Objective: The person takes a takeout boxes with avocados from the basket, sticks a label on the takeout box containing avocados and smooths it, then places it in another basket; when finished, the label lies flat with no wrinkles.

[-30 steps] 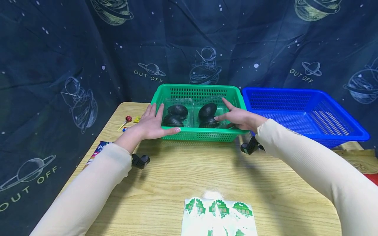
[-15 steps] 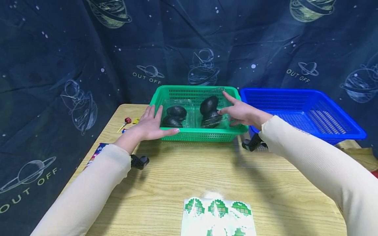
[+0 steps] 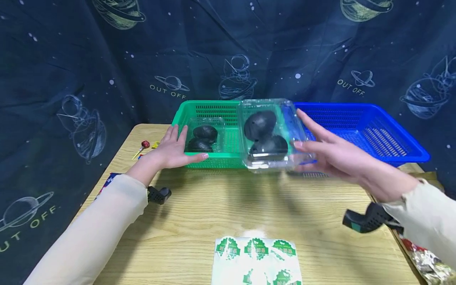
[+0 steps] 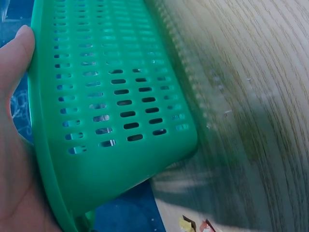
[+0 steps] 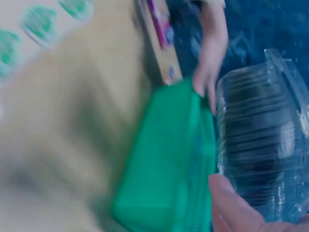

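My right hand (image 3: 342, 158) grips the right side of a clear plastic clamshell box (image 3: 263, 163), raised above the front of the green basket (image 3: 224, 161). Inside it lie two dark, egg-shaped fruits (image 3: 260, 125) that look like avocados. In the right wrist view, a thumb (image 5: 236, 205) lies against the box's near edge. My left hand (image 3: 169, 150) rests at the basket's front left corner, fingers spread; the left wrist view shows it along the rim (image 4: 41, 145). A second clear box (image 3: 220, 136) with two similar fruits sits in the basket's left half.
A blue basket (image 3: 413, 156) stands right of the green one. Near the table's front lies a sheet of green-and-white stickers (image 3: 256, 259). A lollipop (image 3: 144, 145) and a snack packet (image 3: 107, 182) lie at the left edge, shiny packets (image 3: 427, 261) at the lower right.
My right hand has lifted the right-hand box out of the green basket and brought it up and toward me. My left hand has stayed at the basket's corner.
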The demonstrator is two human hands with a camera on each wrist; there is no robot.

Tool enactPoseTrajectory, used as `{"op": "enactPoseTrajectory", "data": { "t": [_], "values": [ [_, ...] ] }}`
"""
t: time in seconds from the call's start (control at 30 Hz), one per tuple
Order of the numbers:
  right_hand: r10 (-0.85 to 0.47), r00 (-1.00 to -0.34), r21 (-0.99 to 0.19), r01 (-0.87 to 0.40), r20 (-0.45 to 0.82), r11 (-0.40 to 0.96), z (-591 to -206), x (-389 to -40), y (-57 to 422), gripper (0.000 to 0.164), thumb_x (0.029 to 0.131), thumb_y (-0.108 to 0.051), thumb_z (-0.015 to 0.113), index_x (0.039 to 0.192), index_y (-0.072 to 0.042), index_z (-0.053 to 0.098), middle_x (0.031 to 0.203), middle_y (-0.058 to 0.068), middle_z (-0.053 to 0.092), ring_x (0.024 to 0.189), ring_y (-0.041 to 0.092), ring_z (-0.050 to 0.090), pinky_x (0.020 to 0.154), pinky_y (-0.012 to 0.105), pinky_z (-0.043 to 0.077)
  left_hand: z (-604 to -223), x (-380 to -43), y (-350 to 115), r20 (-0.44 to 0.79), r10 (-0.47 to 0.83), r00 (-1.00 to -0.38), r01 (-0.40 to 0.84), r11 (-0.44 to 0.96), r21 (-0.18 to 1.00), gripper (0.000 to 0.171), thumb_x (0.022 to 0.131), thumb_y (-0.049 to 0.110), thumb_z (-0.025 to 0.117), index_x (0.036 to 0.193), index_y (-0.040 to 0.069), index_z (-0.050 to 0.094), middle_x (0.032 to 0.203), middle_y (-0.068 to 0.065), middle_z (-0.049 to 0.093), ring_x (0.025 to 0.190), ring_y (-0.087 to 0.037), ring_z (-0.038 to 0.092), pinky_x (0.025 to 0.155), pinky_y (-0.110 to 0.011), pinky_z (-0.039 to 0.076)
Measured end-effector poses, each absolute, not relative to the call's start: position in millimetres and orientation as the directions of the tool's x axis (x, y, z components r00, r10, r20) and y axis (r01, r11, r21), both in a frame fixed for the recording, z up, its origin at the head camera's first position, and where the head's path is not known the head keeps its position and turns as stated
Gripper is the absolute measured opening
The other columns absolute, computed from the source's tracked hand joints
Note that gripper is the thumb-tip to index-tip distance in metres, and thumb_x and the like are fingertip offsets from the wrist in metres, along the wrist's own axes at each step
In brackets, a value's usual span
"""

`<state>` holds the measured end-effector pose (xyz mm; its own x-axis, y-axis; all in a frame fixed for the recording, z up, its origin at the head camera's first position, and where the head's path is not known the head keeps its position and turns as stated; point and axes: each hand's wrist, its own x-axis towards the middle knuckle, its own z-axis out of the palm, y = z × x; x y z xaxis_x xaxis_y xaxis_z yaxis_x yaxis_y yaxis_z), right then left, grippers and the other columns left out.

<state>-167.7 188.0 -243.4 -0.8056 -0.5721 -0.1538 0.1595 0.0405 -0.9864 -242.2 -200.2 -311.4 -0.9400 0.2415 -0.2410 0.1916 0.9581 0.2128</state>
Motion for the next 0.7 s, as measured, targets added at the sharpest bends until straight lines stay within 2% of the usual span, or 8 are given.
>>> {"op": "enactPoseTrajectory", "data": {
  "t": [0.07, 0.2, 0.23, 0.27, 0.37, 0.53, 0.6, 0.7],
  "values": [
    [-0.641, -0.760, -0.983, 0.175, -0.106, -0.046, -256.9, -147.2, 199.0, 0.073, 0.102, -0.008, 0.041, 0.151, -0.045, 0.000, 0.155, 0.020, 0.007, 0.124, 0.026, 0.051, 0.097, 0.048, 0.045, -311.6, -242.3, -201.0, -0.235, 0.240, -0.942, 0.190, 0.958, 0.216, 0.120, 0.077, 0.083, 0.040, 0.151, 0.003, -0.011, 0.154, -0.027, -0.015, 0.140, -0.042, -0.018, 0.111, -0.062, 0.002],
    [-0.737, -0.672, -0.961, 0.242, -0.068, -0.132, -290.8, -113.5, 219.8, 0.073, 0.102, 0.001, 0.030, 0.152, -0.041, -0.003, 0.155, 0.007, -0.023, 0.130, 0.022, 0.045, 0.099, 0.047, 0.043, -312.6, -242.3, -201.8, -0.231, 0.240, -0.943, 0.185, 0.954, 0.237, 0.122, 0.076, 0.084, 0.041, 0.151, 0.003, -0.011, 0.154, -0.027, -0.016, 0.140, -0.041, -0.020, 0.111, -0.062, 0.002],
    [-0.744, -0.664, -0.958, 0.255, -0.077, -0.129, -299.7, -106.6, 223.7, 0.073, 0.102, 0.001, 0.030, 0.152, -0.040, -0.003, 0.154, 0.003, -0.029, 0.130, 0.022, 0.044, 0.099, 0.048, 0.043, -312.5, -242.0, -201.9, -0.230, 0.241, -0.943, 0.185, 0.953, 0.241, 0.122, 0.075, 0.084, 0.041, 0.151, 0.003, -0.011, 0.154, -0.027, -0.016, 0.140, -0.041, -0.020, 0.111, -0.062, 0.002],
    [-0.743, -0.662, -0.955, 0.272, -0.099, -0.116, -308.7, -100.7, 227.2, 0.073, 0.102, 0.001, 0.030, 0.152, -0.041, -0.003, 0.153, 0.005, -0.030, 0.129, 0.023, 0.045, 0.099, 0.048, 0.043, -312.4, -241.7, -202.0, -0.228, 0.242, -0.943, 0.187, 0.953, 0.240, 0.122, 0.075, 0.084, 0.041, 0.151, 0.003, -0.010, 0.154, -0.027, -0.016, 0.140, -0.042, -0.019, 0.111, -0.062, 0.002],
    [-0.710, -0.679, -0.949, 0.311, -0.186, -0.049, -333.3, -88.8, 233.9, 0.073, 0.102, -0.003, 0.034, 0.151, -0.043, -0.003, 0.152, 0.011, -0.031, 0.129, 0.026, 0.044, 0.097, 0.052, 0.043, -311.9, -241.0, -202.2, -0.225, 0.245, -0.943, 0.190, 0.952, 0.238, 0.121, 0.076, 0.083, 0.041, 0.151, 0.002, -0.010, 0.154, -0.027, -0.016, 0.140, -0.042, -0.019, 0.111, -0.062, 0.002],
    [-0.614, -0.746, -0.948, 0.317, -0.258, 0.012, -358.1, -85.3, 229.9, 0.075, 0.102, -0.009, 0.040, 0.150, -0.044, -0.005, 0.151, 0.024, -0.028, 0.135, 0.046, 0.022, 0.098, 0.054, 0.042, -311.6, -240.9, -201.5, -0.218, 0.247, -0.944, 0.194, 0.952, 0.237, 0.121, 0.077, 0.082, 0.042, 0.151, 0.001, -0.009, 0.154, -0.028, -0.015, 0.140, -0.043, -0.019, 0.111, -0.062, 0.002],
    [-0.566, -0.779, -0.948, 0.317, -0.270, 0.017, -362.3, -86.9, 223.2, 0.077, 0.101, -0.011, 0.043, 0.150, -0.044, -0.005, 0.151, 0.023, -0.027, 0.136, 0.050, 0.012, 0.099, 0.053, 0.041, -311.9, -241.1, -201.0, -0.217, 0.245, -0.945, 0.192, 0.951, 0.241, 0.121, 0.077, 0.082, 0.043, 0.151, 0.001, -0.009, 0.154, -0.028, -0.015, 0.140, -0.043, -0.018, 0.111, -0.062, 0.002],
    [-0.507, -0.816, -0.949, 0.314, -0.276, 0.012, -366.2, -90.6, 212.0, 0.080, 0.099, -0.013, 0.048, 0.150, -0.044, -0.005, 0.153, 0.024, -0.022, 0.137, 0.051, 0.009, 0.099, 0.053, 0.041, -312.3, -241.3, -200.6, -0.215, 0.243, -0.946, 0.189, 0.951, 0.243, 0.121, 0.077, 0.082, 0.044, 0.151, 0.001, -0.008, 0.154, -0.028, -0.014, 0.140, -0.043, -0.018, 0.111, -0.062, 0.001]
  ]
}}
